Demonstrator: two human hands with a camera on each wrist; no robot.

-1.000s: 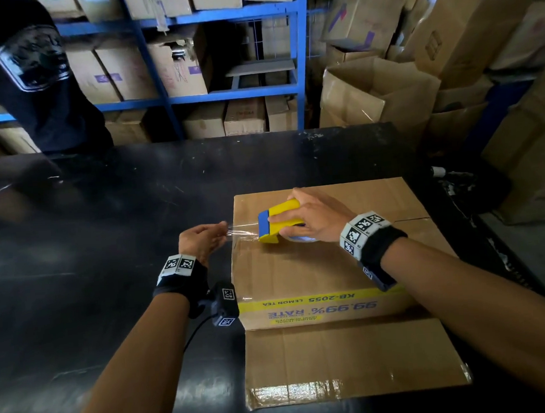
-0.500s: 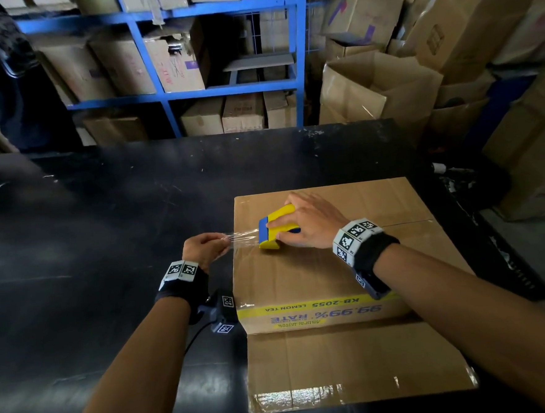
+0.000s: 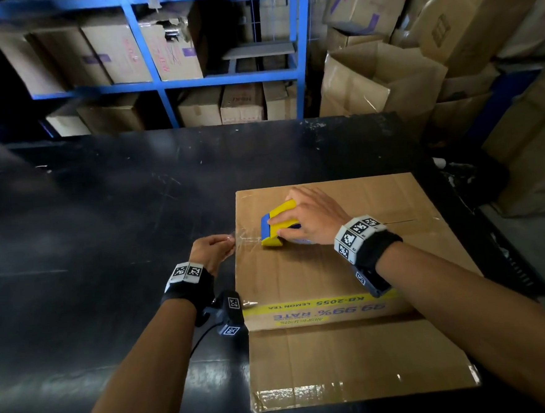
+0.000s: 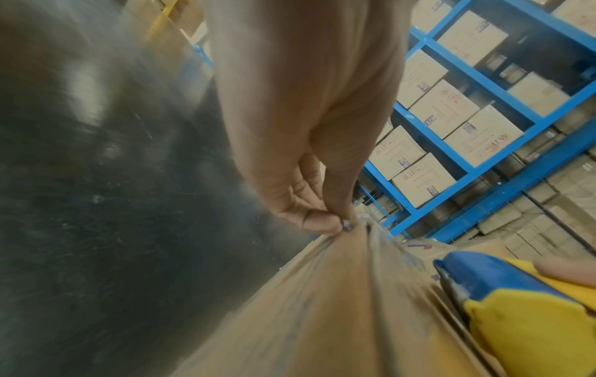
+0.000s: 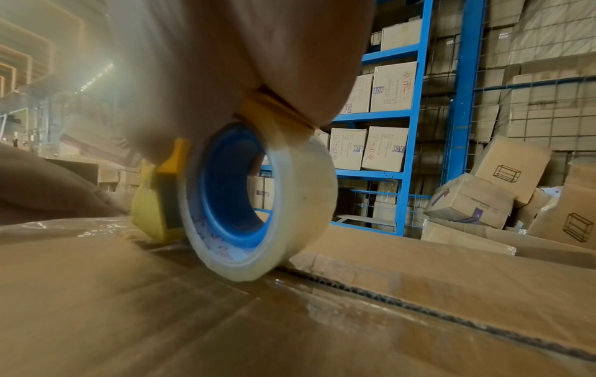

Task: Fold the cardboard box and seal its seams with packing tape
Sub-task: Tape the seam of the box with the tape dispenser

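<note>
box [image 3: 333,266] on table [image 3: 104,218], dispenser [image 3: 279,223] on box

Matt corrugated cardboard box [image 3: 349,265], glossy clear tape [image 5: 300,193], plastic dispenser [image 3: 279,223]

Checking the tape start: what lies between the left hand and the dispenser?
A clear tape strip, from left hand to dispenser, head view.

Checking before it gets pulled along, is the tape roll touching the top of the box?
Touching. In the right wrist view the tape roll rests its lower rim on the box, beside the open seam.
</note>
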